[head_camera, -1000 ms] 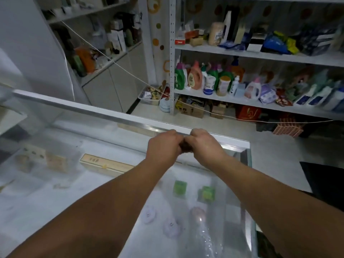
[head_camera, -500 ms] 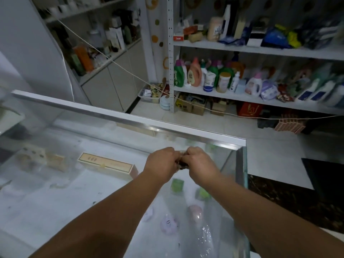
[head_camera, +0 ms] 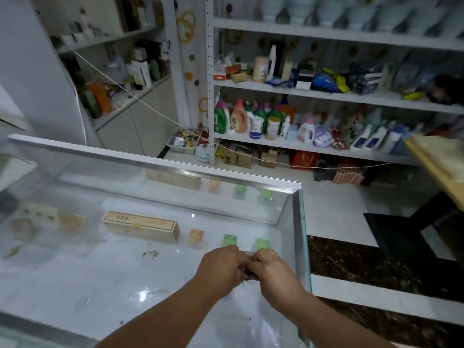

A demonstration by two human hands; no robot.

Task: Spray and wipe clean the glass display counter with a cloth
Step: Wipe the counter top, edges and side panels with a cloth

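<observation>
The glass display counter (head_camera: 100, 285) fills the lower left, with a metal rim (head_camera: 175, 169) along its far edge and right side. My left hand (head_camera: 221, 268) and my right hand (head_camera: 273, 271) meet over the glass near its right edge. Both are closed on a small dark bunched cloth (head_camera: 247, 270), mostly hidden between the fingers. Smears and bright reflections mark the glass left of my hands. No spray bottle is in my hands.
Under the glass lie a long tan box (head_camera: 141, 226), an orange packet (head_camera: 195, 237) and green packets (head_camera: 229, 240). Shelves of bottles (head_camera: 251, 119) stand behind, with a string (head_camera: 150, 108) stretched across. A wooden table (head_camera: 437, 159) juts in at right above a dark mat (head_camera: 401, 237).
Both hands, still pressed together on the cloth, have drawn back from the far metal rim toward me over the right part of the glass. The view has tilted down.
</observation>
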